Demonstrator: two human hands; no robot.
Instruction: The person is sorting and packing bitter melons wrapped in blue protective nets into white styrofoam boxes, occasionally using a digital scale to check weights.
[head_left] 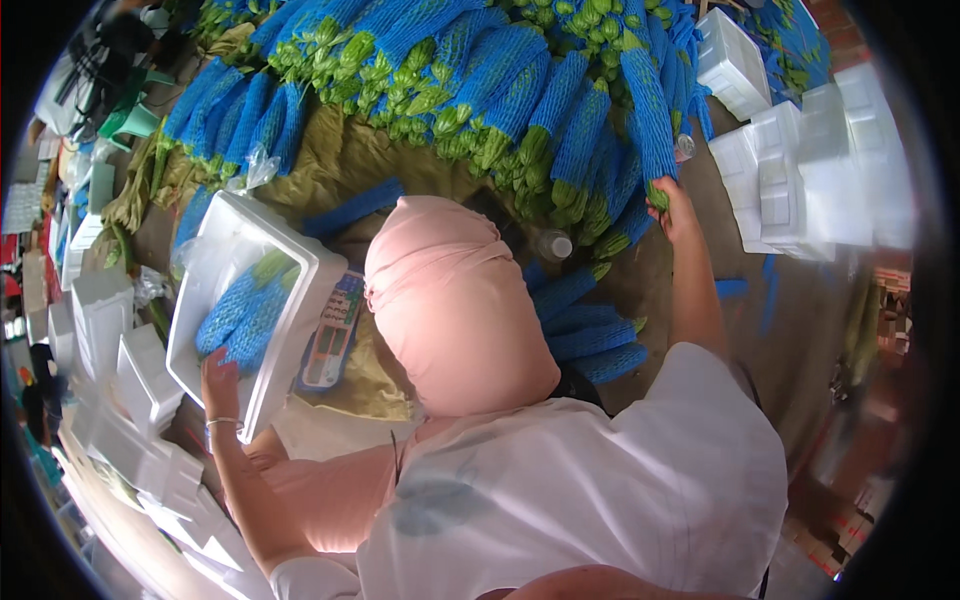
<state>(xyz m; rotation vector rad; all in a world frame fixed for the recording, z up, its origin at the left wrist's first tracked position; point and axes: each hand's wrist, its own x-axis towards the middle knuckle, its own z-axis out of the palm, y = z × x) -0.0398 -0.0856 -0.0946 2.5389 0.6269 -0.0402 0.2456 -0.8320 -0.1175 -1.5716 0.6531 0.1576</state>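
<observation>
My right hand (677, 212) is closed round the green lower end of a long vegetable in a blue net sleeve (650, 115), at the right edge of the big pile. Inside a tilted white foam box (318, 250) lie a few more blue-netted vegetables (250, 318). My left hand (222, 385) reaches over the near side of this box, its fingers closed at the near end of those vegetables; part of the grip is hidden. Beside the box, partly under its rim, sits a blue and white device with a keypad, like a scale (332, 335).
A large pile of blue-netted vegetables (480, 75) spreads across the far side. White foam boxes stand stacked at the right (790, 180) and left (150, 375). Several loose netted vegetables (600, 345) lie near my knee. A plastic bottle (553, 244) and a can (684, 148) are by the pile.
</observation>
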